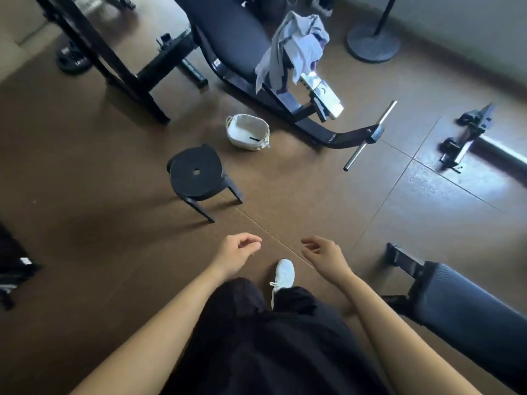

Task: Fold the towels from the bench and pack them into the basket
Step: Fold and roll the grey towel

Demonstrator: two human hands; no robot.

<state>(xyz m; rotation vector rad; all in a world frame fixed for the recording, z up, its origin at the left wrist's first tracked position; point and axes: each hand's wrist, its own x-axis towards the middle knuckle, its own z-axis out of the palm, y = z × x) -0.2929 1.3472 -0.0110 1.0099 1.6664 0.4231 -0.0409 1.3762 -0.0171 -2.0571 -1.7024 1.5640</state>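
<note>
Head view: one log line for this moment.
phase: pre-grasp | towels: heaped on bench, unfolded | basket: on floor, no towel inside | left hand: empty | right hand: empty

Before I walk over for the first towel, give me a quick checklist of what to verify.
1. Hands free: left hand and right hand hold nothing, fingers loosely curled. Ok.
2. Towels reachable: heaped unfolded on the near end of the bench, partly hanging over its side. Ok.
3. Towel count: the heap overlaps itself. Cannot tell.
4. Basket ready: on the floor beside the bench, mouth up, no towel in it. Ok.
5. Basket contents: a dark strip lies inside; what it is, cannot tell.
6. Path: the black stool stands between you and the basket; probably step around it. Not ok.
</note>
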